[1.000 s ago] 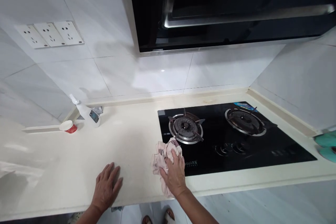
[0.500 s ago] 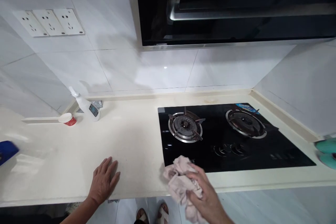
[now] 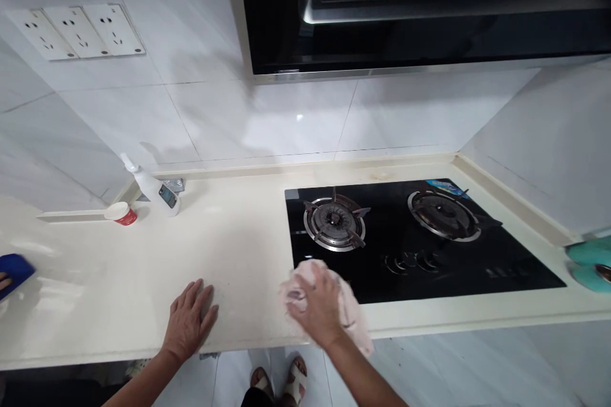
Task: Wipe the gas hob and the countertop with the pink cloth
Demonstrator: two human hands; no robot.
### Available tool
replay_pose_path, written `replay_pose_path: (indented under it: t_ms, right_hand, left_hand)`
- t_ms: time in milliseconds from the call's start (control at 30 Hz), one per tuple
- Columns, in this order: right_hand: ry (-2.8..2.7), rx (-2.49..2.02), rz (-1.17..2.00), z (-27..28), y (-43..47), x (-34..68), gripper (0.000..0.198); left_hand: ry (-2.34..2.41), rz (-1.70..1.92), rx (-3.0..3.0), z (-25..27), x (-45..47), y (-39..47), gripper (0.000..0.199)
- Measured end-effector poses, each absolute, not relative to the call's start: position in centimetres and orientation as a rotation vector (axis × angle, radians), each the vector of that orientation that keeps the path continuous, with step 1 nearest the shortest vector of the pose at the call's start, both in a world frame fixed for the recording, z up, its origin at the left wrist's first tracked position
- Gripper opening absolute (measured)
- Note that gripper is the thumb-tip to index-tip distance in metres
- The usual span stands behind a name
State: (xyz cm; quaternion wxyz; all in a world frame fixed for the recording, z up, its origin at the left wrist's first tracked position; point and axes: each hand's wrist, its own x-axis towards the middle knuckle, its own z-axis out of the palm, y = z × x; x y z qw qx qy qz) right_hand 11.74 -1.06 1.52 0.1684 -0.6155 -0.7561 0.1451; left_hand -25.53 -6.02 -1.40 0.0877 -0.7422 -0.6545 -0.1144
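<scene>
Pink cloth (image 3: 351,311) under our right hand (image 3: 319,306) at the hob (image 3: 429,248) corner.
Fingers press it down, spread; our left hand (image 3: 188,321) lies flat, open, on the tabletop (image 3: 238,248).

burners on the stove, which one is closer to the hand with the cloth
The left burner: it sits just beyond the right hand and its cloth; the right burner lies farther off.

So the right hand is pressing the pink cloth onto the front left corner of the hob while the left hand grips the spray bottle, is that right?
Not quite: in the head view the left hand lies flat on the countertop, far from the spray bottle. The right hand does press the pink cloth at the hob corner.
</scene>
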Motion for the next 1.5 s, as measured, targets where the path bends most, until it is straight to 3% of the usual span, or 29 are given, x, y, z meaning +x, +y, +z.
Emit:
replay_pose_path:
  t_ms: [133,267,433,533,667,833,933,1067,1200,1500]
  right_hand:
    - [-2.387,-1.296,0.652,1.4,-3.1,6.5,0.046]
    - [-2.488,-1.139,0.651,0.6,-2.8,8.0,0.05]
    - [-2.352,-1.675,0.288,0.6,-2.1,18.3,0.051]
    - [-1.939,-2.179,0.056,0.6,-2.6,25.4,0.046]
    - [-1.431,-2.502,0.002,0.3,-2.7,29.8,0.051]
    - [-1.622,-2.427,0.069,0.2,-4.1,23.9,0.04]
    - [-1.981,-2.125,0.268,0.3,-5.9,17.4,0.036]
    - [-2.301,-1.641,0.59,0.5,-6.7,9.9,0.044]
    - [-2.274,-1.267,0.763,1.7,-4.9,6.6,0.039]
    - [-2.303,-1.809,0.413,6.3,7.4,8.8,0.04]
  left_hand:
    - [-1.941,-0.363,-2.215,-1.5,-25.9,-5.9,0.049]
    - [-1.922,-0.374,-2.22,-1.4,-26.0,-5.8,0.05]
    - [-1.935,-0.346,-2.217,-1.3,-25.7,-5.9,0.051]
    - [-1.933,-0.331,-2.218,-1.2,-25.6,-5.9,0.05]
    - [-1.938,-0.308,-2.213,-1.1,-25.3,-5.8,0.049]
    - [-1.964,-0.312,-2.221,-0.7,-24.9,-5.8,0.049]
    - [-1.986,-0.331,-2.229,-0.7,-24.7,-5.8,0.049]
    - [-1.995,-0.337,-2.222,-0.8,-24.7,-5.8,0.049]
    - [-1.997,-0.342,-2.216,-0.8,-24.8,-6.0,0.048]
    - [-2.036,-0.352,-2.235,-0.5,-24.7,-6.2,0.048]
